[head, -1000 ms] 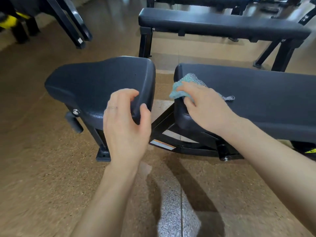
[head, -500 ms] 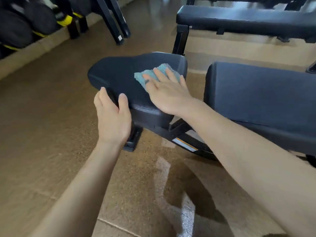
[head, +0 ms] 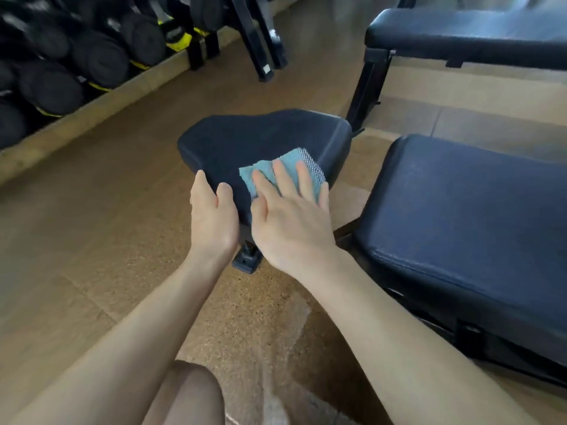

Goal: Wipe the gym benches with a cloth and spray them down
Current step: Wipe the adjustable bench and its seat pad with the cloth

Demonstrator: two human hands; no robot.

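head view: the cork-toned floor [head: 92, 240] fills most of the scene, with a rack of dark dumbbells [head: 61, 65] along the far left. on the right lies the long back pad [head: 460, 225] of the near bench, and a second flat bench [head: 466, 35] stands beyond it at the far right. between them, in the middle, sits the smaller seat pad [head: 260, 136], a counter of sorts for the wiping, tilted a little and separated from the back pad by a narrow gap. the left hand [head: 213, 219] steadies the seat's near edge, its fingers curled under the rim and thumb on top, a grip that clasps the padding. the right hand [head: 291, 219] lies flat with fingers spread, pressing the teal cloth [head: 264, 173] onto the near right part of the seat; it pinches nothing. the cloth looks thin, soft and light, likely to bunch or slide on the smooth vinyl, so flat palm pressure probably suits it better than a fingertip hold. the pad itself seems firm but cushioned. the far and left parts of the seat lie open for strokes, while the right rim drops into the gap, where a loose corner might slip off. no spray bottle is in view.
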